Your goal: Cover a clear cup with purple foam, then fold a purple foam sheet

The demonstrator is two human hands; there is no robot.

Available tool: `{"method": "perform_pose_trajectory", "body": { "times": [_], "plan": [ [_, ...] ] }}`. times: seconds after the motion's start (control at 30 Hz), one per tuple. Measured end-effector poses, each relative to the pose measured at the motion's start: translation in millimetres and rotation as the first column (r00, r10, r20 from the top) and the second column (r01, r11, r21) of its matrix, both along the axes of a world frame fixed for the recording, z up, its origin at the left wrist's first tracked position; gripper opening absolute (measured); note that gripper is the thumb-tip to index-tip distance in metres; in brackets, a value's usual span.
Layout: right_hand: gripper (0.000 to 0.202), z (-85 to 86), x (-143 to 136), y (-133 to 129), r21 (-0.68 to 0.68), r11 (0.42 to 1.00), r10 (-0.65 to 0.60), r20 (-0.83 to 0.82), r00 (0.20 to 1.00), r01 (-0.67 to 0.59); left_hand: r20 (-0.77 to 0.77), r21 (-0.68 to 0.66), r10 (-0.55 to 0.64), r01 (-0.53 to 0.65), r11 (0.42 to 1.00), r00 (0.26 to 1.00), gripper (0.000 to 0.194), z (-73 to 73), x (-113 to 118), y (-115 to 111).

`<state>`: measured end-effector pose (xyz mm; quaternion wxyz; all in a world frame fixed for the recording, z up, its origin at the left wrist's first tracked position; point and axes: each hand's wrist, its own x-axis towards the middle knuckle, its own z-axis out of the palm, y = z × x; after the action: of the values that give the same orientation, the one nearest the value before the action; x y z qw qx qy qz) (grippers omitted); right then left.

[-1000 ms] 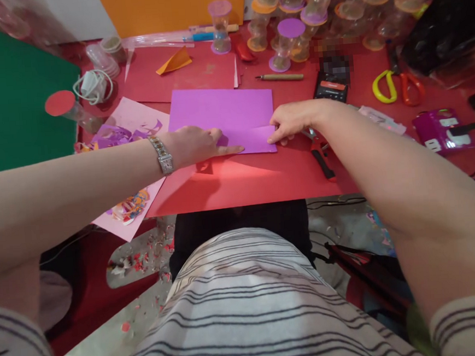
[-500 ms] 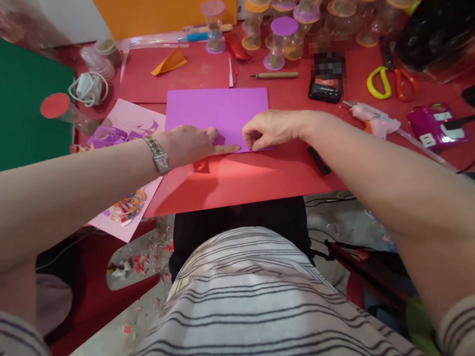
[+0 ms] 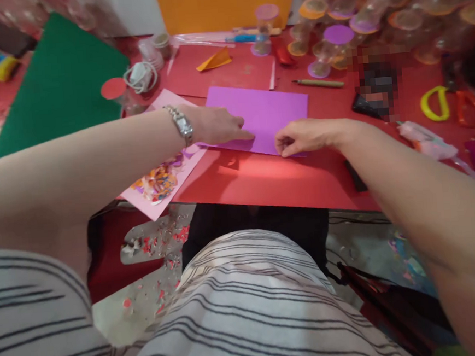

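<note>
A sheet of purple paper (image 3: 263, 110) lies on the red tabletop (image 3: 238, 186) in front of me. My left hand (image 3: 219, 123) lies on its left part, index finger stretched out and pointing right, the other fingers partly bent. A metal wristwatch (image 3: 181, 123) is on that wrist. At the near edge of the purple paper, toward its right corner, my right hand (image 3: 306, 135) has its fingers curled and the thumb and forefinger together on the edge. Under my left forearm is a pink sheet (image 3: 154, 209) with a heap of coloured paper scraps (image 3: 158, 183).
A green board (image 3: 61, 87) stands at the left. Behind the paper lie a folded orange piece (image 3: 215, 60) and a wooden-handled tool (image 3: 320, 83). Plastic hourglass shapes (image 3: 338, 41) crowd the back right. Yellow-and-red-handled scissors (image 3: 435, 104) and a glue gun (image 3: 427, 140) lie right.
The view has swung left, so things appear shifted right and more of the green board shows. Both hands stay at the purple paper in nearly the same pose.
</note>
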<state>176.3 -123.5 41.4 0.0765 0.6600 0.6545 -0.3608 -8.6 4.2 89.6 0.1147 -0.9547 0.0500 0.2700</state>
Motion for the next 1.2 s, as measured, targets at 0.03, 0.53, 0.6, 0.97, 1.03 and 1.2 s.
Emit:
{"method": "perform_pose_trajectory", "body": {
  "times": [0.03, 0.53, 0.6, 0.97, 1.03, 1.2],
  "plan": [
    [0.006, -2.1, 0.9, -0.3, -0.016, 1.0, -0.008, -0.006, 1.0, 0.008, -0.01, -0.019, 0.011, -0.011, 1.0, 1.0, 0.065, 2.2, -2.1, 5.5],
    [0.034, -15.3, 7.6, -6.7, -0.065, 0.994, -0.098, -0.16, 0.982, 0.089, 0.066, -0.205, 0.041, -0.027, 0.978, 0.997, 0.061, -21.9, -19.5, 37.1],
    [0.035, -14.0, 5.8, -7.5, -0.091, 0.991, -0.115, -0.164, 0.98, 0.101, 0.082, -0.205, 0.045, -0.027, 0.978, 0.996, 0.061, -25.6, -24.3, 37.7],
    [0.023, -13.8, 2.7, -13.5, -0.035, 0.995, -0.102, -0.155, 0.983, 0.098, 0.169, -0.214, 0.035, 0.002, 0.977, 0.985, 0.058, -42.2, -47.2, 41.6],
    [0.021, -14.0, 2.4, -14.4, -0.002, 0.995, -0.094, -0.15, 0.984, 0.095, 0.196, -0.228, 0.03, 0.016, 0.974, 0.98, 0.061, -48.0, -50.9, 44.6],
    [0.014, -19.3, 2.8, -16.0, 0.073, 0.992, -0.087, -0.157, 0.984, 0.1, 0.31, -0.242, 0.048, 0.03, 0.97, 0.95, 0.069, -63.3, -56.5, 47.2]
  ]
}}
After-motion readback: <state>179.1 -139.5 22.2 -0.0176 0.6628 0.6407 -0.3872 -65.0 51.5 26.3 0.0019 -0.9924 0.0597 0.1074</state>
